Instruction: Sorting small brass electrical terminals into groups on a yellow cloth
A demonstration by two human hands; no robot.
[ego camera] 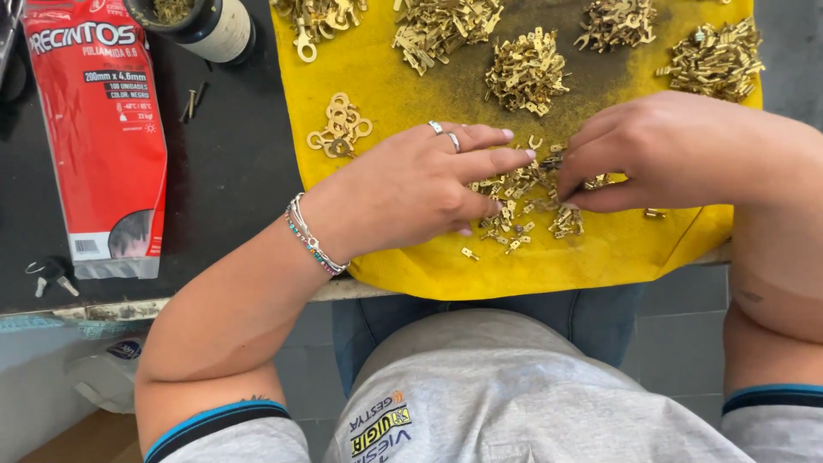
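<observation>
While both hands work over the yellow cloth [429,266] on the dark table [231,180], a loose scatter of small brass terminals [523,206] lies between and under them near the cloth's front edge. The left hand [411,193], with two rings and beaded bracelets, lies palm down, fingers [493,159] stretched flat across the scatter and gripping nothing. The right hand [660,150] curls its fingertips onto the same scatter; it seems to pinch a piece, though I cannot tell for sure. Sorted brass heaps [525,73] sit farther back on the cloth. A red packet [99,129] lies well to the left, keys [50,276] beside it.
</observation>
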